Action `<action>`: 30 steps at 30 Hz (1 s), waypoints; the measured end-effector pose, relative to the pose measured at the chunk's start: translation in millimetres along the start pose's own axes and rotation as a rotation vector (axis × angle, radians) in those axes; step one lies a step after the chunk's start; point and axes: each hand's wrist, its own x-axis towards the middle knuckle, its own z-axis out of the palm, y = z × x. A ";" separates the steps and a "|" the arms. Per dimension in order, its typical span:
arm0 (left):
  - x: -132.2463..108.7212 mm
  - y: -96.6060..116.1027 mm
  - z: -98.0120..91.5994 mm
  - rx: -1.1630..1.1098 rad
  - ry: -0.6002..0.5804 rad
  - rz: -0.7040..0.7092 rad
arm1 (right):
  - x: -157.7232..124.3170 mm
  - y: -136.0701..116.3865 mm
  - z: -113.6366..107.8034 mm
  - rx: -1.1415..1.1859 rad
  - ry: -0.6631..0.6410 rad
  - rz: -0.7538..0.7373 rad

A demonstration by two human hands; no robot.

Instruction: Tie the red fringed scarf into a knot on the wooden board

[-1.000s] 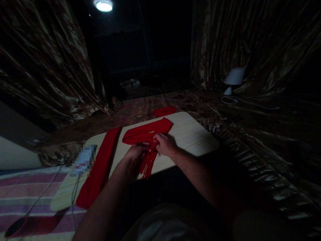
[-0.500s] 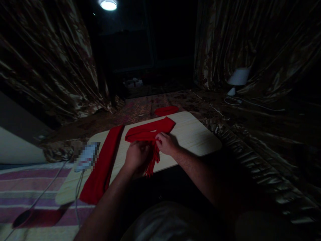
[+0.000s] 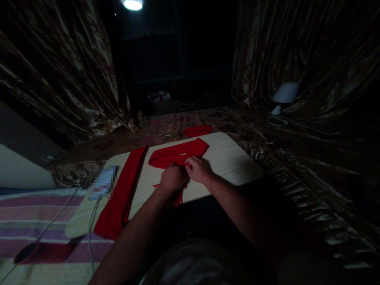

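From where I stand: one red cylinder point(image 3: 53, 253) on its side on the striped cover point(image 3: 18, 213); too dark to tell if anything is inside. Two forearms angle inward over one pale wood-grain tabletop point(image 3: 234, 162). Left hand point(image 3: 172, 178) knuckles-up, fingers curled at the fringe, grip hidden, cannot tell; right hand point(image 3: 197, 169) pinches the near edge of the fringed red scarf point(image 3: 166, 156), looped on the tabletop. Red pieces: three, counting one folded strip point(image 3: 120, 198) left, one bundle point(image 3: 198, 130) beyond. Farther: one lamp point(image 3: 286, 93).

Fringe point(image 3: 179, 195) partly hid. b/h hands point(image 3: 173, 177).
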 end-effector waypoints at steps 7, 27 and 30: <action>-0.7 -2.3 -3.2 0.037 -0.049 0.027 | -0.7 -2.8 -5.2 -0.032 -0.033 0.031; -20.6 -25.6 -18.0 -0.022 -0.007 0.105 | 1.0 8.6 2.2 -0.018 -0.039 0.029; -32.9 -38.0 -26.7 -0.047 -0.128 0.212 | 0.9 7.3 0.9 -0.016 -0.034 0.029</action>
